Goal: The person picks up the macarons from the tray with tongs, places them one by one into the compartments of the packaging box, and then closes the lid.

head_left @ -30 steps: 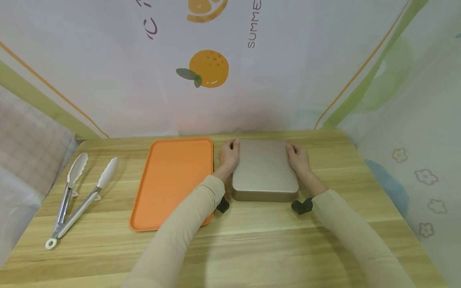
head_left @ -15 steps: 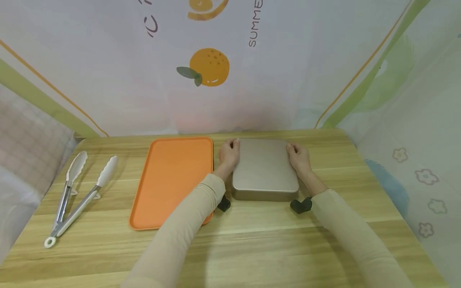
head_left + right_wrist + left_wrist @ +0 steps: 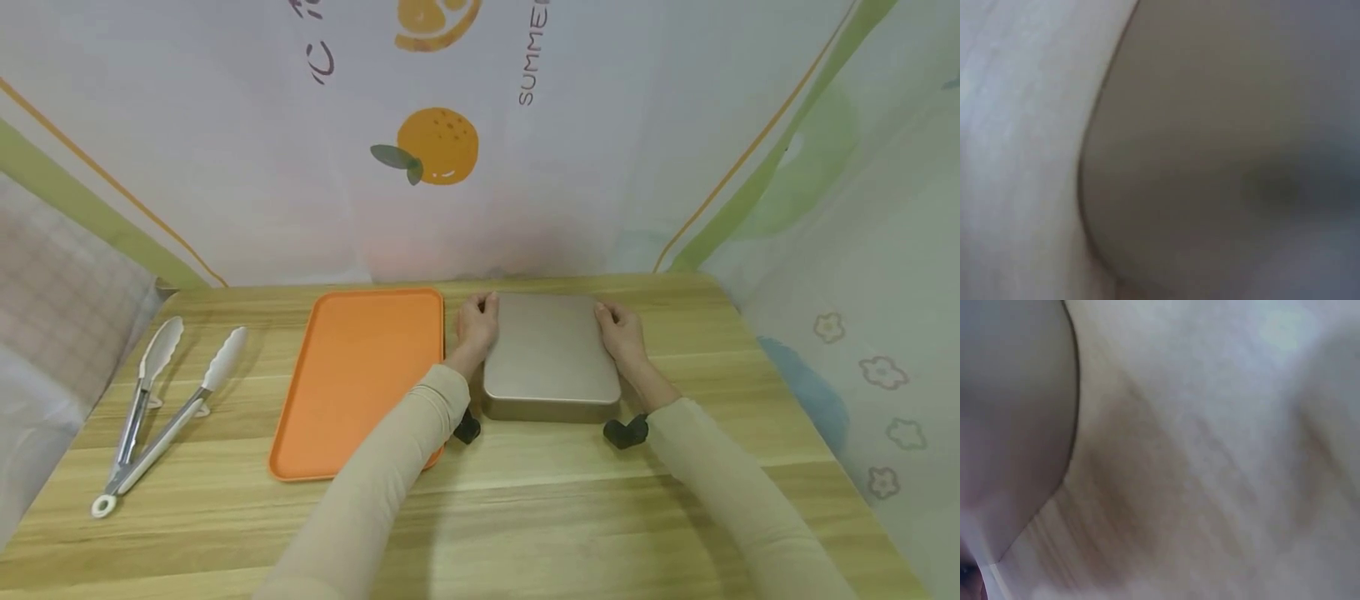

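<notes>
A champagne-coloured metal baking pan [image 3: 553, 350] lies bottom up on the wooden table, right of the middle. My left hand [image 3: 477, 327] grips its left side near the far corner, thumb against the upper edge. On the opposite side my right hand [image 3: 621, 333] holds the pan in the same way. The undersides of the fingers are hidden from the head camera. Both wrist views are blurred; the pan's wall [image 3: 1016, 406] fills the left part of the left one, and the pan [image 3: 1210, 137] takes up most of the right one.
An orange tray [image 3: 360, 375] lies left of the pan, partly covered by the left forearm. Farther left are spread tongs [image 3: 161, 446] with white scalloped tips. A printed curtain [image 3: 570, 183] hangs behind the wooden table [image 3: 540, 533].
</notes>
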Motion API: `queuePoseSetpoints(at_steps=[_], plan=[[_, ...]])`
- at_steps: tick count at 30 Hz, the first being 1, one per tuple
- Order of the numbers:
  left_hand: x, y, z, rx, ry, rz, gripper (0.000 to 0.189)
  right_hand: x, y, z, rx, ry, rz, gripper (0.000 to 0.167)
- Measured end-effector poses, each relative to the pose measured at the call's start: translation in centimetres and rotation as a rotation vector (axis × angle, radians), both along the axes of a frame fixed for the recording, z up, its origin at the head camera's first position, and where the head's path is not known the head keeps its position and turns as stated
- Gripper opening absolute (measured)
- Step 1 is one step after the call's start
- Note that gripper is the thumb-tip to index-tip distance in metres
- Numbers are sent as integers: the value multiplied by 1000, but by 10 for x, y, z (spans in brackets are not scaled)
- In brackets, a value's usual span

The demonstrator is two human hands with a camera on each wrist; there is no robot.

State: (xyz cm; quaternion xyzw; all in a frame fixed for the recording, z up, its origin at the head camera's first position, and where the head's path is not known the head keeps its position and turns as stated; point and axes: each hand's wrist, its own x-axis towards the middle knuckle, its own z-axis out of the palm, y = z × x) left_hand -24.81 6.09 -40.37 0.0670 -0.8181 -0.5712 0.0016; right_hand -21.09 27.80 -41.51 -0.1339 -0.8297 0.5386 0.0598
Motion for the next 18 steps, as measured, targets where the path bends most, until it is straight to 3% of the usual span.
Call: queuePoseSetpoints(at_steps=[3, 6, 9, 11, 14, 18], plan=[[-1, 0, -3, -5, -1, -6, 37, -1, 6, -5, -21, -19, 11, 48], [-1, -3, -4, 19, -42, -17, 39, 0, 15, -8, -117, -76, 56, 54], [-3, -8, 0, 43, -81, -31, 43, 3, 27, -4, -241, -137, 102, 61], [-6, -14, 7, 58, -95, -55, 48, 4, 35, 2, -269, -154, 126, 65], [-9, -25, 20, 86, -86, -129, 55, 8, 46, 14, -214, -141, 180, 67], [-2, -45, 39, 70, -84, -313, 64, 20, 48, 33, -64, -79, 267, 68]])
